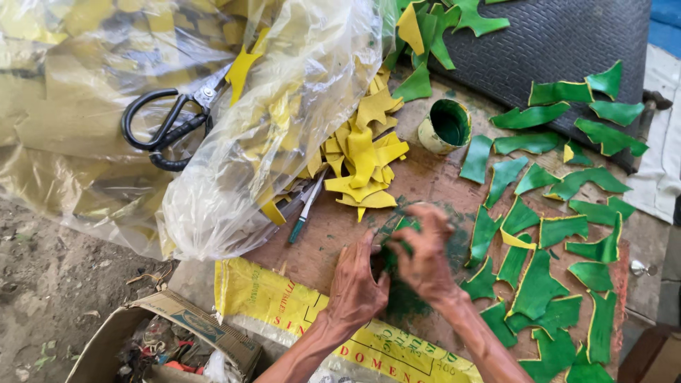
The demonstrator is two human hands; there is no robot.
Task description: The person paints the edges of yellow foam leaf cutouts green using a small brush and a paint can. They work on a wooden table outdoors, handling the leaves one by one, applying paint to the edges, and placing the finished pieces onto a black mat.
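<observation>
Both hands are working a green piece (397,245) at the front-centre of the wooden board (425,177). Left hand (357,284) is pinning the piece's near edge, fingers pressed down on it. Right hand (425,259) is curling over the piece from above, fingertips bunched together on it; it's blurred, so can't tell whether it's pinching anything besides the piece.

Green stain is spreading on the board under the piece. Paint tin (445,126) is sitting further back, green inside, well apart from the hands. Painted green cutouts (560,248) are lying spread out to the right, some reaching onto the dark mat (560,42). Yellow cutouts (362,152) are piling up behind the hands, beside a brush (306,208). Scissors (170,120) are resting on the clear plastic bag (234,177) at left. Yellow sack (298,312) is hanging under the board's near edge, cardboard box (170,333) below.
</observation>
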